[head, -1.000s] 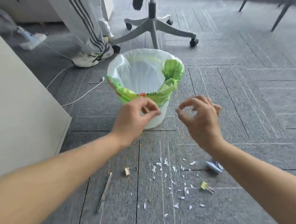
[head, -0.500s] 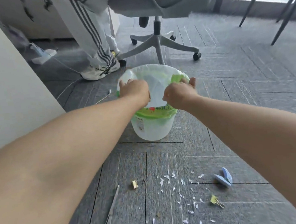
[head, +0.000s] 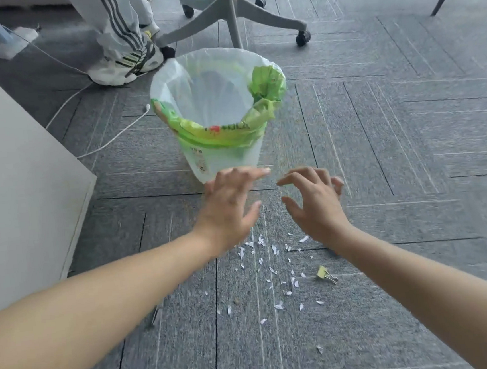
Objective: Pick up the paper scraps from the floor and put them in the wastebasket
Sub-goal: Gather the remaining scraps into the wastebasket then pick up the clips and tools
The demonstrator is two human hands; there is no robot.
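Nearest, on the grey carpet floor (head: 404,228) below and behind both wrists, lie the paper scraps (head: 274,249): many small white bits strewn between the two forearms, the farthest of them just under the heels of the hands. A yellow binder clip (head: 323,272) lies among them, beside the right forearm, and a thin grey stick (head: 156,315) shows partly from under the left forearm.

The left hand (head: 229,208) and the right hand (head: 317,205) hover side by side, palms down, fingers spread and loosely bent, holding nothing.

Just beyond the fingertips stands the wastebasket (head: 228,159), translucent white, lined with a white and green bag (head: 265,88) folded over its rim. The fold carries a red mark and green lettering, too blurred to read; a small label on the basket wall is likewise unreadable.

Left of the left hand stands a white cabinet (head: 12,176), with a white cable (head: 104,145) running past it towards the basket. Farther off are a swivel chair base (head: 232,21) and another person's striped trouser leg (head: 120,26) and sneaker (head: 124,69).
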